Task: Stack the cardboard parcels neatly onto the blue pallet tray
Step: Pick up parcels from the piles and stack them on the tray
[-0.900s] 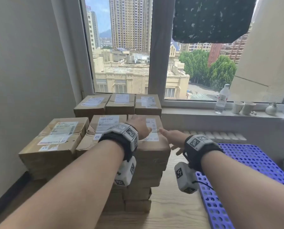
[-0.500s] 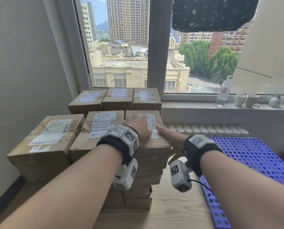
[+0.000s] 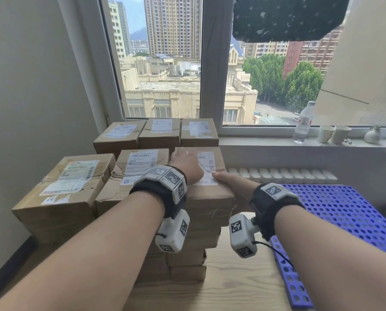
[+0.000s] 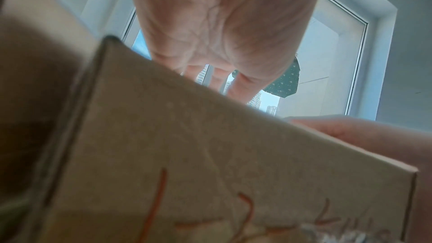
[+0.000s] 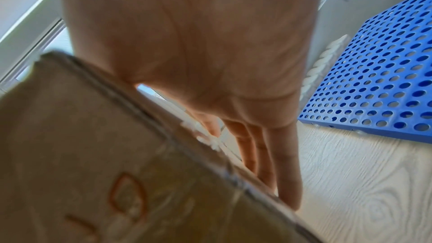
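Note:
Brown cardboard parcels with white labels stand in stacks at the left. My left hand (image 3: 185, 163) lies on top of the top parcel (image 3: 210, 194) of the nearest right stack, fingers reaching toward its far left edge; in the left wrist view the palm (image 4: 217, 34) hovers over the parcel (image 4: 187, 154). My right hand (image 3: 232, 182) is at that parcel's right edge, thumb on top. In the right wrist view its fingers (image 5: 280, 163) run straight down the parcel's (image 5: 93, 154) side. The blue perforated pallet tray (image 3: 344, 216) (image 5: 385, 71) lies bare on the floor at the right.
Other parcel stacks (image 3: 61, 182) (image 3: 138, 167) stand to the left, with a back row (image 3: 158, 131) under the window. A white radiator (image 3: 281, 173) runs along the wall. The sill holds a bottle (image 3: 303, 122) and two paper cups (image 3: 333, 134). Wooden floor (image 3: 232, 283) separates stack and pallet.
My right hand has moved in from beside the stack to the top parcel's right edge, its thumb now on top. The left hand stays on the parcel's top.

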